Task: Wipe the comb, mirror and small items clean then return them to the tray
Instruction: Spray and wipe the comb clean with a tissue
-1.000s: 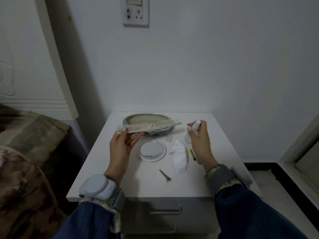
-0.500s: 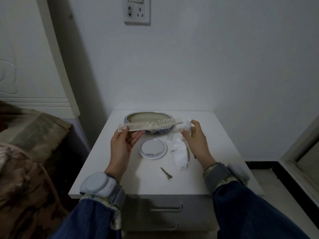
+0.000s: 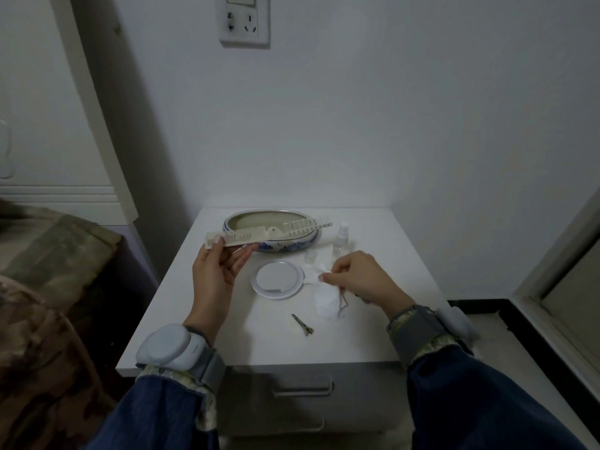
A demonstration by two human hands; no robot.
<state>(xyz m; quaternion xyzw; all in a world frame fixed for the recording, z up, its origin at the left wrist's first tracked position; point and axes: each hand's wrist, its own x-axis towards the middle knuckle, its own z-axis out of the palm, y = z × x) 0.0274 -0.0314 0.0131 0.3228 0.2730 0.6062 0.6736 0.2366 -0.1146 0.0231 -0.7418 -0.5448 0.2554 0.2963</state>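
My left hand (image 3: 217, 275) holds a long cream comb (image 3: 259, 236) by its left end, level in the air in front of the oval blue-and-white tray (image 3: 233, 222). My right hand (image 3: 360, 277) pinches the top of a crumpled white cloth (image 3: 325, 301) lying on the nightstand. A round white mirror (image 3: 278, 278) lies flat between my hands. A metal hair clip (image 3: 302, 324) lies nearer the front edge. A small clear spray bottle (image 3: 342, 241) stands behind my right hand, with its clear cap (image 3: 311, 256) beside it.
The white nightstand (image 3: 227, 345) has a drawer handle (image 3: 303, 386) below its front edge. A bed with a camouflage cover (image 3: 42, 287) lies to the left. A wall socket (image 3: 244, 22) sits above, and a door frame (image 3: 552, 287) to the right.
My right hand has set the spray bottle down on the nightstand and dropped onto the white cloth, pinching it. My left hand keeps the comb in about the same place.
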